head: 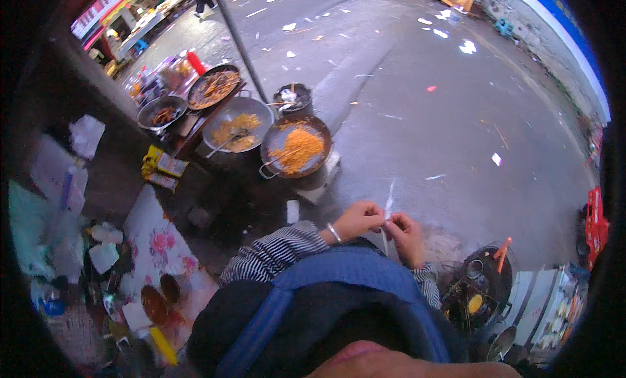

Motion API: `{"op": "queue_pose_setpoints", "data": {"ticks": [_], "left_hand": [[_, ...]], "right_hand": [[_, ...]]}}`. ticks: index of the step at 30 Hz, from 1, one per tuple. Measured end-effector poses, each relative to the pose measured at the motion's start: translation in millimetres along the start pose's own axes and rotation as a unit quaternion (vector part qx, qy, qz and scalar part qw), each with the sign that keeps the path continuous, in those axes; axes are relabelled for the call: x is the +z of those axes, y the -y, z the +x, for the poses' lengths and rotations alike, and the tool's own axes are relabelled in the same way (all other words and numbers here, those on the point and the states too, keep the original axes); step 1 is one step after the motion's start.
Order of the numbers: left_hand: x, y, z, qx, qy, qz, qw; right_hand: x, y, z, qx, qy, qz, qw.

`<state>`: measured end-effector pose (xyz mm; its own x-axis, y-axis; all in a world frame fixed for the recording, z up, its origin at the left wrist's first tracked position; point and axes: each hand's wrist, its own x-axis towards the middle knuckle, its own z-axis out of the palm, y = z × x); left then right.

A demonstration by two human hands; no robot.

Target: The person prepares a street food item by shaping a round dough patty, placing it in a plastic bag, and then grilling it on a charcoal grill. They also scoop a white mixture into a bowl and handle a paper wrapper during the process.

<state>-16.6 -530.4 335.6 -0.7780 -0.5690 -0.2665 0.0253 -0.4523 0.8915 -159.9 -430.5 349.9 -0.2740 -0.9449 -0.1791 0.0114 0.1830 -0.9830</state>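
In front of my chest, both hands are close together on a thin, whitish, see-through strip (pixel 390 202), perhaps plastic film. My left hand (pixel 356 220), with a silver bangle (pixel 334 232) at the wrist, pinches it between thumb and fingers. Just beside it, my right hand (pixel 407 237) grips the strip with bent fingers. One end sticks up past the fingertips, and a narrow pale piece hangs below. Striped sleeves and a blue apron (pixel 347 270) show under the hands.
Ahead to the left are a wok of shredded orange food (pixel 303 148), a metal wok (pixel 238 128) and a pan of noodles (pixel 215 87). A flowered tabletop (pixel 161 241) with bowls lies left. A dark round pan (pixel 481 285) with tongs stands right. Litter dots the pavement (pixel 440 133).
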Motion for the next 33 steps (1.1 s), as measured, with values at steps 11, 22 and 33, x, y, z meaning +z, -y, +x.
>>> {"op": "queue_pose_setpoints", "data": {"ticks": [11, 22, 33], "left_hand": [[-0.9, -5.2, -0.1, -0.036, 0.028, 0.003, 0.999], [-3.1, -5.3, 1.4, -0.005, 0.027, 0.037, 0.999], [-2.0, -10.1, -3.3, -0.025, 0.019, -0.026, 0.999]], "right_hand": [[-2.1, 7.0, -2.8, -0.007, 0.019, -0.002, 1.0], [-3.8, -5.0, 4.4, -0.009, 0.029, 0.018, 0.999], [-0.9, 1.3, 3.9, -0.004, 0.055, 0.067, 0.996]]}}
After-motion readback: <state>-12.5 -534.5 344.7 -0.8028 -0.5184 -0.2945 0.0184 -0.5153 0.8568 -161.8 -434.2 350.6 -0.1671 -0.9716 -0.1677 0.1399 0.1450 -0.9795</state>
